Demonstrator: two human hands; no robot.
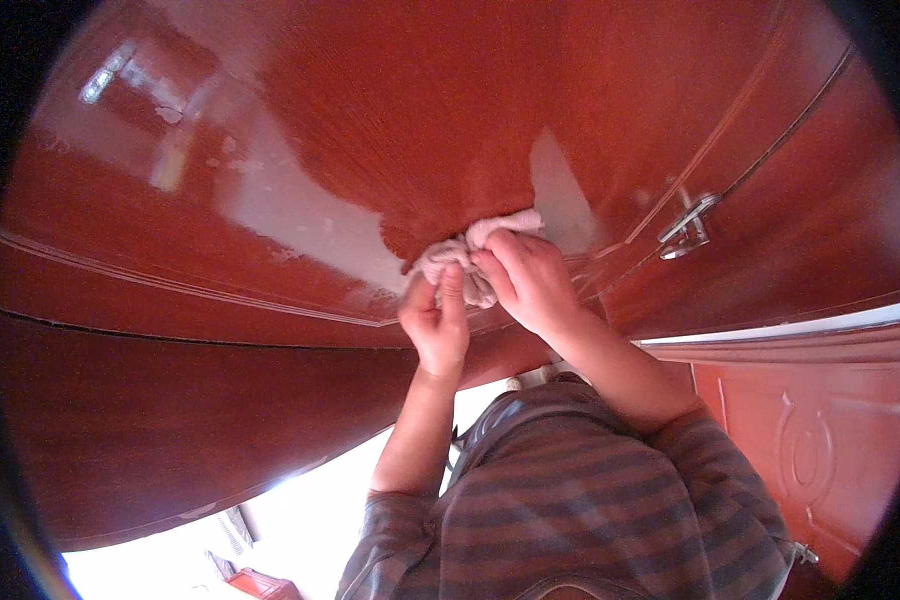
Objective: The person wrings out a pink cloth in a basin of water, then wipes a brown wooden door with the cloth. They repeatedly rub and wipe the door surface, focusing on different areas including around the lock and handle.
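Observation:
Both hands grip a crumpled pale pink cloth [506, 222] in front of a glossy red-brown wooden door panel [420, 112]. My left hand [436, 322] pinches the cloth's left end, its thumb pointing up along the folds. My right hand [532, 277] holds the other end, fingers curled over a bunched part. The cloth is near the grooved moulding at the panel's lower corner. Whether it touches the panel, I cannot tell. Pale reflections lie on the varnish to the left and right of the cloth.
A metal handle [688, 227] projects at the right, beside the dark gap along the door's edge. Another red panelled door [802, 450] with an oval relief stands at the lower right. A bright floor [307, 517] shows at the lower left, with a small red wooden object [261, 583].

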